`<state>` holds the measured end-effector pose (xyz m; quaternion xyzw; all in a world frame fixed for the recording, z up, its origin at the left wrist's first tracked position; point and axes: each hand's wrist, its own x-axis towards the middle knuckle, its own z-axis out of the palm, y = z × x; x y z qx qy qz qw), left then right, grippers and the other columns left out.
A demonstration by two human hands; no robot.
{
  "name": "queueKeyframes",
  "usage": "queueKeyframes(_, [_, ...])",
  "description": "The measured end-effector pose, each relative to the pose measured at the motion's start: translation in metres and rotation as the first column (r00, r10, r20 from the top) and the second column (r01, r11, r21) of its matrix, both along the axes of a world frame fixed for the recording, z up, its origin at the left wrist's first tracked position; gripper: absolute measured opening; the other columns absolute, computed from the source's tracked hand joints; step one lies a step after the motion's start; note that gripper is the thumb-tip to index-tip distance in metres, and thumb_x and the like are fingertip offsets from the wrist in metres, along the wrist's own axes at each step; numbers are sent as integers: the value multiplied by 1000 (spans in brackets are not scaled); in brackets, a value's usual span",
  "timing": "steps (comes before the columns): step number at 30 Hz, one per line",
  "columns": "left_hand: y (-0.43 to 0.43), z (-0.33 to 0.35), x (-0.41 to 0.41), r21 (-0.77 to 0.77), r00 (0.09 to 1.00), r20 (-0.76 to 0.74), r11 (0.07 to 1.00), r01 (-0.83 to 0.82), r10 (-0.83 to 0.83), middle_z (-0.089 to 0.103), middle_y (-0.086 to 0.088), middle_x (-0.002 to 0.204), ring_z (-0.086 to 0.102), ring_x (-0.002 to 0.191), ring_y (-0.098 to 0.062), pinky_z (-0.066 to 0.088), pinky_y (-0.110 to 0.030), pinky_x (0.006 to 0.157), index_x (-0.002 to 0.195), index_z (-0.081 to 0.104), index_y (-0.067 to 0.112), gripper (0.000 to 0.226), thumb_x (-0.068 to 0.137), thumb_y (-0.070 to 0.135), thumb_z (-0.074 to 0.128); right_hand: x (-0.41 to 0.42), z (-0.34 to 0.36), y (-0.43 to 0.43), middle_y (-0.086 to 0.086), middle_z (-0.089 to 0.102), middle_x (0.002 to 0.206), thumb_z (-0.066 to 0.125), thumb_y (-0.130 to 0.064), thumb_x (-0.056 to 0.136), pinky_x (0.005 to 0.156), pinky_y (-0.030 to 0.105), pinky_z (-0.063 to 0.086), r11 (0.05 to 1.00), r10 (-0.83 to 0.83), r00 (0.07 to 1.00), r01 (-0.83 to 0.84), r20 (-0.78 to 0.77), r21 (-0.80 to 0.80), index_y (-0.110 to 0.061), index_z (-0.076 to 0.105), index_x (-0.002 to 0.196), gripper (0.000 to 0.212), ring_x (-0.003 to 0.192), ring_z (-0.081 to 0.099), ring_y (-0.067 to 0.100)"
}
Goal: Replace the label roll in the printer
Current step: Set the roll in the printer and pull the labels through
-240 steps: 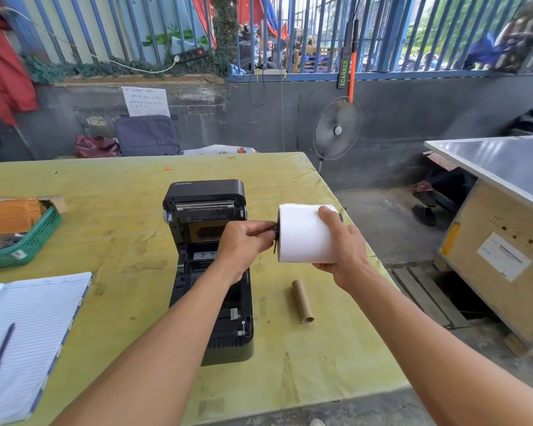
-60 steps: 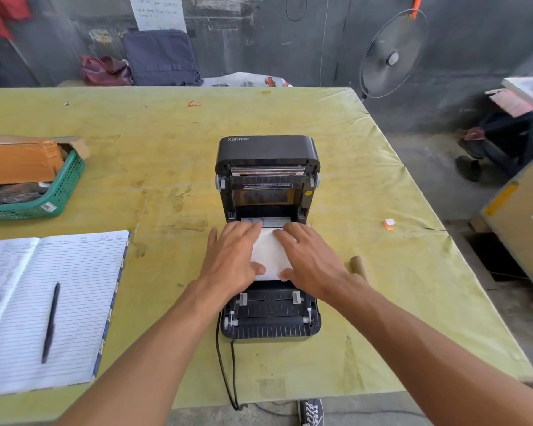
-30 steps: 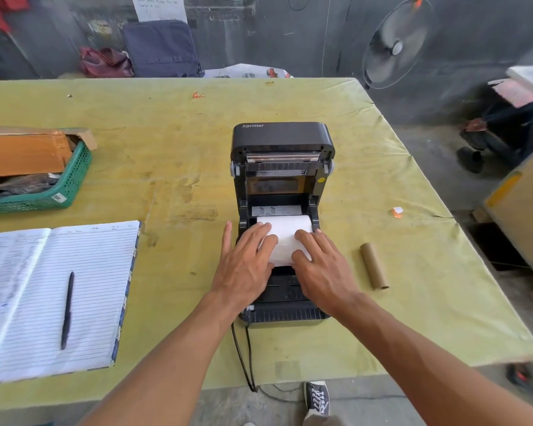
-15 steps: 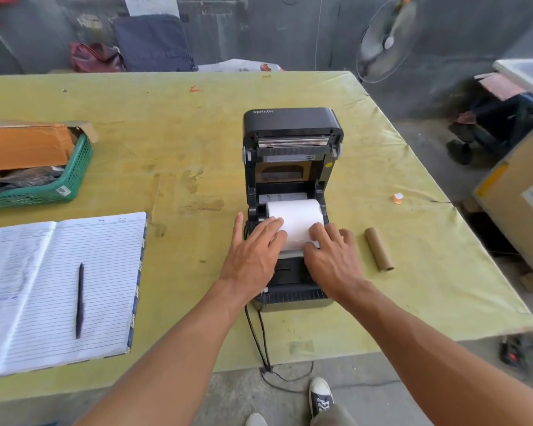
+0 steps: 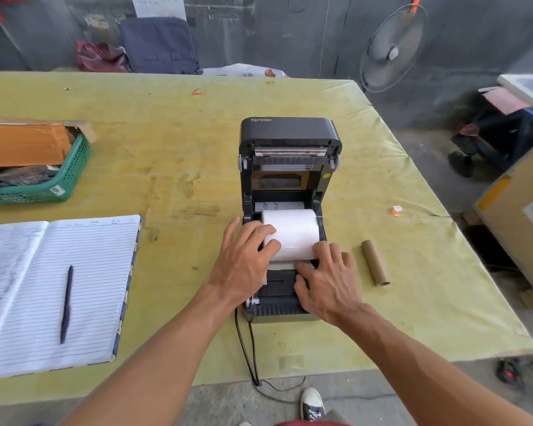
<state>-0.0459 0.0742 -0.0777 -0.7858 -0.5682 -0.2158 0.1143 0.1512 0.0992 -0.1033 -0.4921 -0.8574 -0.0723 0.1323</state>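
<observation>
**Item 1.** White paper label roll (image 5: 291, 232): it is lying on its side in the bay of the open black plastic desktop printer (image 5: 290, 133), between the side guides.

**Item 2.** Left hand (image 5: 243, 265): the fingers are lying fairly straight and slightly spread over the roll's left end, with the thumb sticking out to the side.

**Item 3.** Right hand (image 5: 326, 284): the fingers are bending and spreading, with the tips pressing at the roll's front foot. I am seeing nothing pinched.

**Item 4.** Brown cardboard empty core (image 5: 375, 262): it is lying on the yellow-green covered table (image 5: 197, 149), right of the printer.

**Risks I am flagging.**
- The roll may be sitting skewed in the guides, which would make the labels feed crookedly.
- The free end is not yet reaching the front slot, so closing the lid now would be trapping it short.
- The black cables (image 5: 246, 348) are hanging off the near edge, so a knee could be dragging the printer.
- The core could be rolling off the table.

**Writing.**
- "Xprinter" is showing on the lid.
- The sticker inside the bay is too small for reading.
- The lined open notebook (image 5: 59, 287) carrying a black pen (image 5: 66, 304) is too small for reading.
- The wall notice is too blurred for reading.
</observation>
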Motion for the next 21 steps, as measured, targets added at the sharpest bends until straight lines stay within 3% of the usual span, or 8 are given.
queueKeyframes(3, [-10,-8,5,-22,989,70,991,134,-132,67,-6,93,60,83,-23,49,-37,74,94,70,9,23,74,-2,68,1,2,5,7,45,92,62,-33,78,65,39,39,1000,27,1000,-28,-9,-6,-18,71,72,19,83,42,26])
queueKeyframes(7, [-13,-21,17,-173,988,93,976,134,-120,68,-4,86,62,74,-21,52,-33,63,89,70,10,9,87,7,62,5,3,7,6,45,91,65,-31,76,65,35,32,997,73,997,-73,-15,-29,-18,69,69,16,83,42,25])
queueKeyframes(11, [-13,-27,27,-216,994,68,971,97,-84,70,-2,85,66,76,-21,53,-34,67,94,70,10,19,91,12,51,11,4,6,7,44,92,64,-28,77,66,37,36,992,111,992,-114,-57,-52,-17,68,71,14,85,41,25])
queueKeyframes(14, [-19,-31,29,-205,997,55,976,70,-60,76,-7,97,71,85,-23,56,-37,82,108,72,5,39,84,9,42,16,5,3,8,44,92,62,-27,78,67,38,38,988,128,990,-133,-55,-79,-16,71,80,14,84,42,27])
queueKeyframes(17, [-21,-33,28,-209,999,33,977,31,-25,76,-7,103,73,91,-21,50,-45,97,109,74,4,42,74,4,51,21,6,0,8,44,91,60,-26,77,65,38,39,983,147,987,-153,-64,-102,-15,72,85,18,83,42,26])
queueKeyframes(21, [-25,-29,29,-216,999,19,975,44,-41,77,-6,104,73,95,-19,45,-53,102,106,76,6,43,69,3,54,25,10,5,5,42,90,61,-24,79,63,35,36,975,149,982,-165,-116,-147,-17,75,81,16,82,42,25])
